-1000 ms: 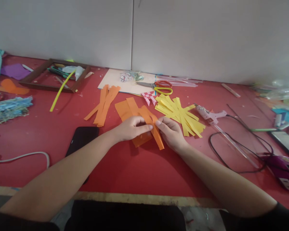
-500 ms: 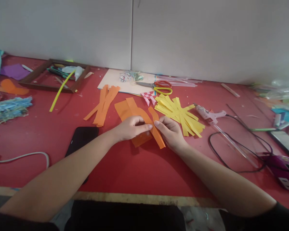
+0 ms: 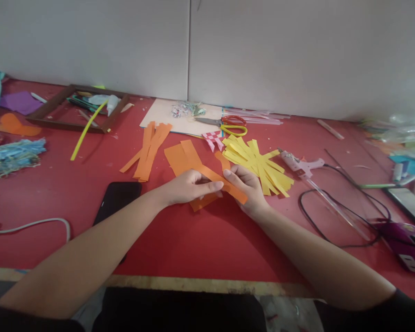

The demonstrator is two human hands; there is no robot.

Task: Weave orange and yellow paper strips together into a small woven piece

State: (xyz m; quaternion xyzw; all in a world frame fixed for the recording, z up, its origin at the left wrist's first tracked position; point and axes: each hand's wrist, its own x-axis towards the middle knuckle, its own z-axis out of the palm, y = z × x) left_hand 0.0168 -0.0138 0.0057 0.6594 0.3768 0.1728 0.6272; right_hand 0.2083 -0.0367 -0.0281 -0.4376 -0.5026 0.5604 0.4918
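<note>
Beside the right hand (image 3: 251,192), yellow strips (image 3: 259,162) lie near a glue gun (image 3: 299,166).

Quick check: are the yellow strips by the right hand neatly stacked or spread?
Spread: just beyond the right hand, the yellow strips cross at different angles, their ends fanning out several ways.

— Held anything?
— Pinched an orange paper strip (image 3: 240,195) in left hand (image 3: 186,186) and right hand (image 3: 253,192), over a larger orange sheet (image 3: 174,157).
— Saw what beside right hand?
— Noticed yellow paper strips (image 3: 257,161) piled close by, with a pink glue gun (image 3: 298,165) farther right.
— Spotted anything else?
— Found scissors (image 3: 216,122) near a pink-checked woven paper piece (image 3: 213,138), plus a black smartphone (image 3: 119,199) by left forearm (image 3: 100,244).
</note>
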